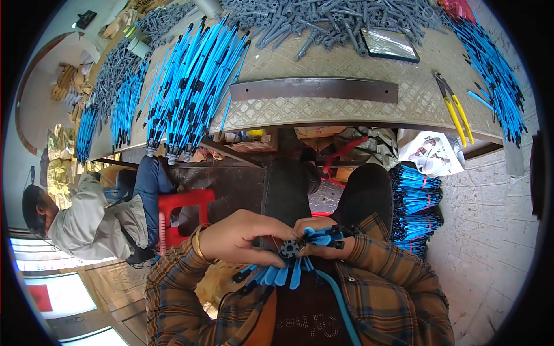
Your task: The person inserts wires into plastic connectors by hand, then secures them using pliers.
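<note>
Plaid sleeves (384,282) are converging before the front edge of the table (358,114); the left hand (245,237) is pinching a dark notched hub (289,249), fingers nearly closed; blue strips (281,276) are fanning below it; the right hand (314,249) is gripping more strips beside it, fingers curled; a white bag (424,155) is sitting below the right front corner, its contents hidden; grey parts (340,26) are lying heaped along the far edge.

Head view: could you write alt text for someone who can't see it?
Left hand and right hand hold a slotted disc and blue strips. Beyond, a table bears blue rods, grey parts and pliers; another person sits left.
</note>
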`<state>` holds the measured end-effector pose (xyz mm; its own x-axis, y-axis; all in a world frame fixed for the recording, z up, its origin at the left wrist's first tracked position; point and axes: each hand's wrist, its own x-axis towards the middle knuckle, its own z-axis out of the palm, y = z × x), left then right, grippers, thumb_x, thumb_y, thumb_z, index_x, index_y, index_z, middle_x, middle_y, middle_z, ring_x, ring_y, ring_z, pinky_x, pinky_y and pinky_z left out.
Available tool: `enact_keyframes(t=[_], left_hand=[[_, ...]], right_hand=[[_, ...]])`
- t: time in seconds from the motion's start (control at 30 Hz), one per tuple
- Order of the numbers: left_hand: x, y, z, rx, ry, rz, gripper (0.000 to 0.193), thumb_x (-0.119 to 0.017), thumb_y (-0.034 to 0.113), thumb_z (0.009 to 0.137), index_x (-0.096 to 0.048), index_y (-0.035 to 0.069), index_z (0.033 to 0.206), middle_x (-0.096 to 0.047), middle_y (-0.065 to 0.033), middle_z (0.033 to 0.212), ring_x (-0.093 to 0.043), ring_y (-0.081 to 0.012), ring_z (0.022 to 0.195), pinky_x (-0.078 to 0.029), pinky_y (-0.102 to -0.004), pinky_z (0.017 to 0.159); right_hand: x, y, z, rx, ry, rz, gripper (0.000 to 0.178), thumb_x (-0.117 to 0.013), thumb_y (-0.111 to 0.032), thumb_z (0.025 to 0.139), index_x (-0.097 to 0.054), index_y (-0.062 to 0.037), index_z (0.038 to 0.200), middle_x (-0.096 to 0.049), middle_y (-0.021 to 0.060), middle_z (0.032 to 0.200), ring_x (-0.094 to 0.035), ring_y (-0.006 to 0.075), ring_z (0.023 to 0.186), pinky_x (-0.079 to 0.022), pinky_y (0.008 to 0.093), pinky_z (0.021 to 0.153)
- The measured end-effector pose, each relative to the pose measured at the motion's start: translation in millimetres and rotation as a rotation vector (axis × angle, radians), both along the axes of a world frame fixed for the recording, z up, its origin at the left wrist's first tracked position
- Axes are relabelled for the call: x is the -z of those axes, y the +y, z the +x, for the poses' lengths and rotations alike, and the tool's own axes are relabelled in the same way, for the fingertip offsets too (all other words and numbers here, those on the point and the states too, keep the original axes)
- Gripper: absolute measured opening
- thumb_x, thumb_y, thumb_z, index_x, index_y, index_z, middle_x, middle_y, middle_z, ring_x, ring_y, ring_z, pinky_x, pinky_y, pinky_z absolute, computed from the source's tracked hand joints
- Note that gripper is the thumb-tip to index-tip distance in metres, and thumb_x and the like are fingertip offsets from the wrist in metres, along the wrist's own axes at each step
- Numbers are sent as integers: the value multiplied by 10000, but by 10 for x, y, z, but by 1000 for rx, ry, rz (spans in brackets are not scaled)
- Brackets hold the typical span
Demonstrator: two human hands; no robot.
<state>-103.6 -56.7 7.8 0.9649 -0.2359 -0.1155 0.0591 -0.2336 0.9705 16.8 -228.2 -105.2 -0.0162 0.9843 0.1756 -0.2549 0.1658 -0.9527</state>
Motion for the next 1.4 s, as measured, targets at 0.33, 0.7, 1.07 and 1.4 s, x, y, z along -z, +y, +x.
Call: enact_keyframes(t=[0.33, 0.7, 1.07, 1.4], left_hand=[[171, -240, -57, -226, -491, 377, 348, -780, 133, 618, -603, 18, 895, -628, -110, 815, -633, -240, 647, -504, -278, 558], [202, -304, -60, -266, -438, 289, 301, -762, 107, 630, -611, 24, 877, -628, -112, 810, -636, -234, 662, -506, -284, 575], [255, -317, -215, -286, -103, -131, 279, -768, 58, 644, -599, 13, 861, -624, -132, 858, -624, -207, 756, -492, -287, 660], [419, -67, -34, 63, 6, -411, 385, -806, 119, 620, -557, 6, 891, -589, -58, 811, -593, -155, 732, -475, -273, 639]], right_hand=[[-99, -44, -6, 29, 236, -132, 278, -719, -236, 755, -543, -41, 844, -510, -9, 761, -489, 89, 719, -421, 254, 644], [-36, -71, 61, -96, 297, -152, 283, -711, -251, 762, -515, -61, 836, -488, -27, 743, -466, 66, 708, -402, 229, 634], [-48, -69, 66, -131, 138, -150, 342, -736, -258, 726, -498, -51, 861, -480, -1, 709, -465, 74, 677, -397, 243, 603], [-134, -29, 32, -224, 18, -124, 406, -726, -269, 712, -502, -25, 947, -540, 37, 808, -507, 106, 743, -422, 261, 668]])
